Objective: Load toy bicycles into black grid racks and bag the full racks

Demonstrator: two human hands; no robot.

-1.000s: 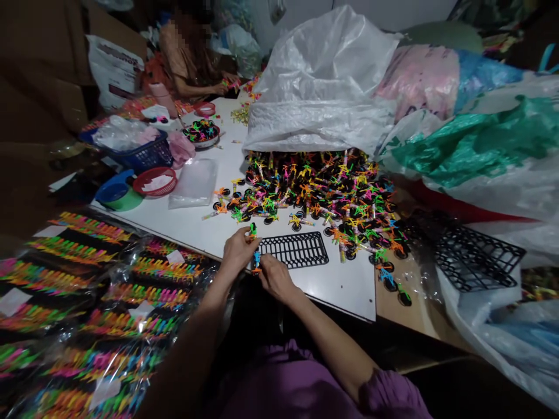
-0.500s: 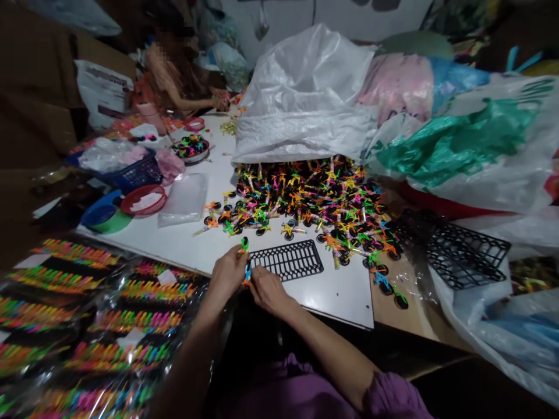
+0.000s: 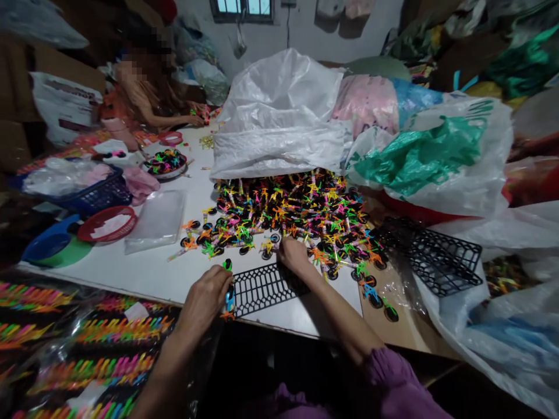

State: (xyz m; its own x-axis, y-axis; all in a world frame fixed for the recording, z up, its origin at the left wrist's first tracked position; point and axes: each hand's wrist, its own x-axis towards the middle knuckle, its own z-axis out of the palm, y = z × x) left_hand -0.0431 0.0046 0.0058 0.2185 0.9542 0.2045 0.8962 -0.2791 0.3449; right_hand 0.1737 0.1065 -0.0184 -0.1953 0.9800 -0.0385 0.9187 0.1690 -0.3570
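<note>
My left hand [image 3: 208, 293] is closed at the left end of a flat black plastic rack [image 3: 257, 289], pinching its edge. A small toy bicycle [image 3: 229, 300] in blue, orange and green stands at that end beside my fingertips. My right hand [image 3: 293, 255] reaches over the far edge of the rack to the near side of a heap of colourful toy bicycles [image 3: 288, 203]. Its fingers are bent together, and what lies between them is hidden. A yellow toy bicycle [image 3: 267, 249] lies just left of it.
White sacking [image 3: 279, 128] covers the back of the heap. Clear plastic sheets [image 3: 156, 221], a red basket [image 3: 107, 224] and a blue basket [image 3: 98, 192] are at left. More black racks [image 3: 445, 259] lie right. Bagged filled racks [image 3: 117, 331] sit below left. Another person [image 3: 148, 99] works at the far left.
My right hand has left the rack's left end and moved right and away to the heap. My left hand stays at the rack's end. The camera view has shifted.
</note>
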